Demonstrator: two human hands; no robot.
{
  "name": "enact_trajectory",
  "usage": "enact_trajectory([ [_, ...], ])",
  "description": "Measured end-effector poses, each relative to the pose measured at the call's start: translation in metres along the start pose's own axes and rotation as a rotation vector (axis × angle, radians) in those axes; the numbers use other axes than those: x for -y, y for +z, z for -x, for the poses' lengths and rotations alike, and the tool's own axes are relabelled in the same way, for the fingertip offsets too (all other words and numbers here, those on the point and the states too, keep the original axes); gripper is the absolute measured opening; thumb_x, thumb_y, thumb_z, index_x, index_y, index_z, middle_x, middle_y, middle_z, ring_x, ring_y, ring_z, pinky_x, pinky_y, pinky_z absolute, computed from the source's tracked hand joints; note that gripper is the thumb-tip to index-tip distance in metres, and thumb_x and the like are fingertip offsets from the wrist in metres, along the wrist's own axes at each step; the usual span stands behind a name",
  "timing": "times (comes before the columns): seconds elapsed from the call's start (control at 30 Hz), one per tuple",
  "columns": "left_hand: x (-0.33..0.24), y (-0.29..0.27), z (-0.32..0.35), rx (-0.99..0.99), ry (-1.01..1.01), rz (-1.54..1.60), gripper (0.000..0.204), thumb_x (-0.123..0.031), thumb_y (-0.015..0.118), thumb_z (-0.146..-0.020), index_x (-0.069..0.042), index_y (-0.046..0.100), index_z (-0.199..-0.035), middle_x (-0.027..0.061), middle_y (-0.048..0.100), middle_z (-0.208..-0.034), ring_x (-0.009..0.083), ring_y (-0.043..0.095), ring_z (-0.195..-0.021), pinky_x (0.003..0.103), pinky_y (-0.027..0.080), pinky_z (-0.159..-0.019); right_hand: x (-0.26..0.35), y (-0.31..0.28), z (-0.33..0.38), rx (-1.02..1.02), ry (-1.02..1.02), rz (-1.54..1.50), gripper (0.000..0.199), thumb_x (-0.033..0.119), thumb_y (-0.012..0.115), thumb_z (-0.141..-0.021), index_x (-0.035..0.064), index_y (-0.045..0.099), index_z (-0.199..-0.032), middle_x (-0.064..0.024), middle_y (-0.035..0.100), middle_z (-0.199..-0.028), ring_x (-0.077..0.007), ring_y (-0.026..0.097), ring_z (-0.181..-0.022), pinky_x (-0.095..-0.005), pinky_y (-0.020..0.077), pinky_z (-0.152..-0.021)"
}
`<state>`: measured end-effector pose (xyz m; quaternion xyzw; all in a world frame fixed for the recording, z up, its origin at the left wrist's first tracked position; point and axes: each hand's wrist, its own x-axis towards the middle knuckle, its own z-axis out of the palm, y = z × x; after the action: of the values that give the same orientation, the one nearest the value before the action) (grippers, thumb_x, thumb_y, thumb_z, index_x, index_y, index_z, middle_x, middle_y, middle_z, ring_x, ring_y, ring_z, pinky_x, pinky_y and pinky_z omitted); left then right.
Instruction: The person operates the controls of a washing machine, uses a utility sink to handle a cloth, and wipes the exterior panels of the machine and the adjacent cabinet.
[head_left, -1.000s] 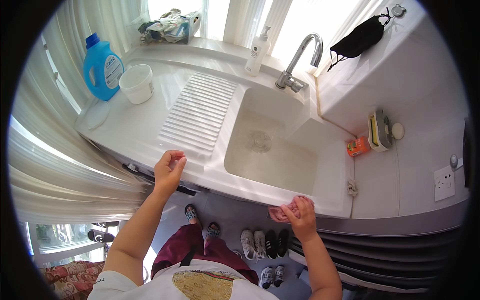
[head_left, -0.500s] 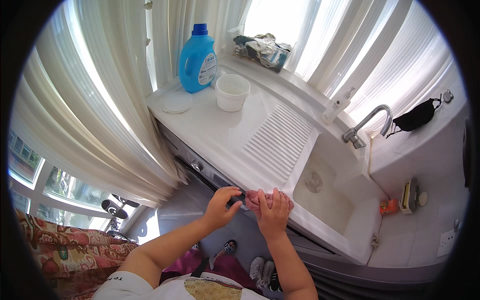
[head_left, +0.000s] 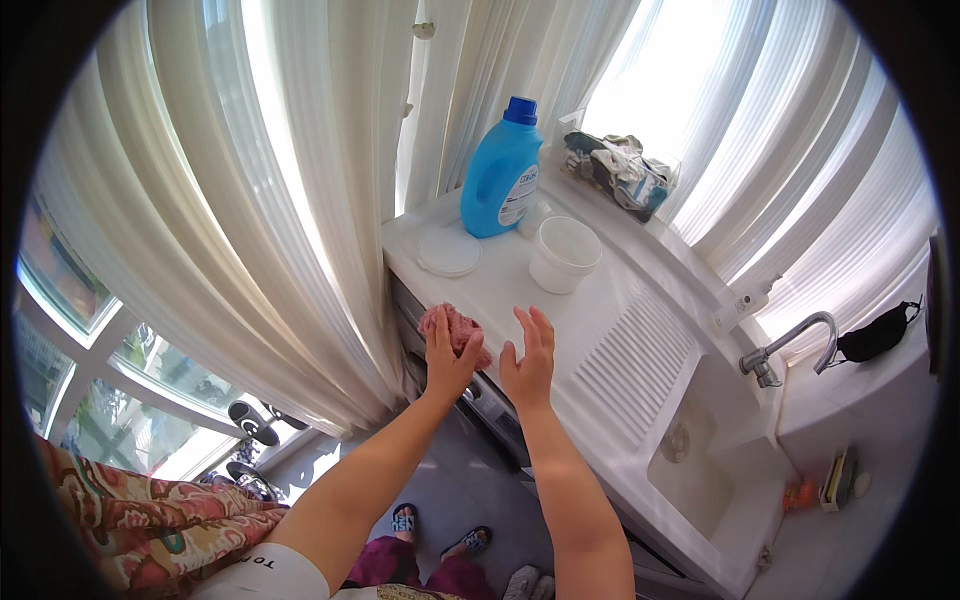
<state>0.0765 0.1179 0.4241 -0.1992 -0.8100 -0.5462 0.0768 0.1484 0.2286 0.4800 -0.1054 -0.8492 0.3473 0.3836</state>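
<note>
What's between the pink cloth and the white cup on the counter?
Nothing: in the head view, only bare white counter lies between the pink cloth, under the left hand, and the white cup.

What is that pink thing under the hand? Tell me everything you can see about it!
The pink cloth is a small rag, soft and nubbly like towelling, bunched into a crumpled lump instead of lying flat. It sits near the front edge of the white counter, at its left end by the curtains. The left hand rests on it, fingers over its top, so part is hidden. The right hand is beside it, open, not touching it. Whether it is wet cannot be told.
</note>
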Motion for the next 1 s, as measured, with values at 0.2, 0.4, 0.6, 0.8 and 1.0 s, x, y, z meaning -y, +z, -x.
enact_trajectory([
  [0.2,-0.005,0.013,-0.012,-0.140,0.121,-0.381,0.042,-0.035,0.063,-0.085,-0.019,0.057,-0.123,0.0173,0.041,-0.132,0.0441,0.037,-0.117,0.053,0.032,-0.096,-0.017,-0.023,0.012,0.010,0.060,0.213,0.034,0.009,0.062,-0.082,0.0046,0.058,-0.116,-0.0161,0.057,-0.114,-0.0333,0.052,-0.109,-0.0403,0.0436,-0.091],
  [0.4,-0.018,0.006,-0.024,0.008,0.264,-0.486,0.026,-0.026,0.065,-0.081,-0.016,0.065,-0.105,0.0103,0.050,-0.124,0.0400,0.040,-0.111,0.053,0.035,-0.092,-0.021,0.026,-0.057,0.106,-0.076,0.173,0.016,0.010,0.064,-0.081,0.0080,0.067,-0.096,-0.0085,0.064,-0.100,-0.0289,0.058,-0.094,-0.0393,0.0490,-0.079],
  [0.6,-0.010,0.005,-0.026,-0.015,0.292,-0.502,0.025,-0.022,0.068,-0.078,-0.013,0.066,-0.101,0.0105,0.051,-0.118,0.0400,0.041,-0.111,0.052,0.035,-0.092,-0.038,0.095,-0.121,0.401,-0.251,0.225,0.012,0.014,0.067,-0.077,0.0135,0.070,-0.089,-0.0055,0.061,-0.090,-0.0258,0.059,-0.088,-0.0393,0.0506,-0.070],
  [0.8,-0.019,-0.011,-0.033,0.049,0.279,-0.439,0.025,-0.018,0.070,-0.075,-0.009,0.067,-0.098,0.0107,0.054,-0.111,0.0374,0.047,-0.105,0.046,0.039,-0.090,-0.015,0.140,-0.151,0.678,-0.141,0.302,0.018,0.024,0.072,-0.075,0.0114,0.068,-0.087,-0.0085,0.061,-0.092,-0.0294,0.062,-0.088,-0.0394,0.0510,-0.074],
  [1.0,0.001,-0.047,-0.052,-0.001,0.082,0.082,0.019,-0.015,0.065,-0.082,-0.005,0.067,-0.098,0.0129,0.056,-0.112,0.0315,0.054,-0.104,0.041,0.043,-0.090,-0.019,0.156,-0.165,0.818,-0.136,0.475,0.017,0.020,0.068,-0.075,0.0061,0.066,-0.083,-0.0129,0.064,-0.087,-0.0319,0.065,-0.082,-0.0403,0.0531,-0.067],
])
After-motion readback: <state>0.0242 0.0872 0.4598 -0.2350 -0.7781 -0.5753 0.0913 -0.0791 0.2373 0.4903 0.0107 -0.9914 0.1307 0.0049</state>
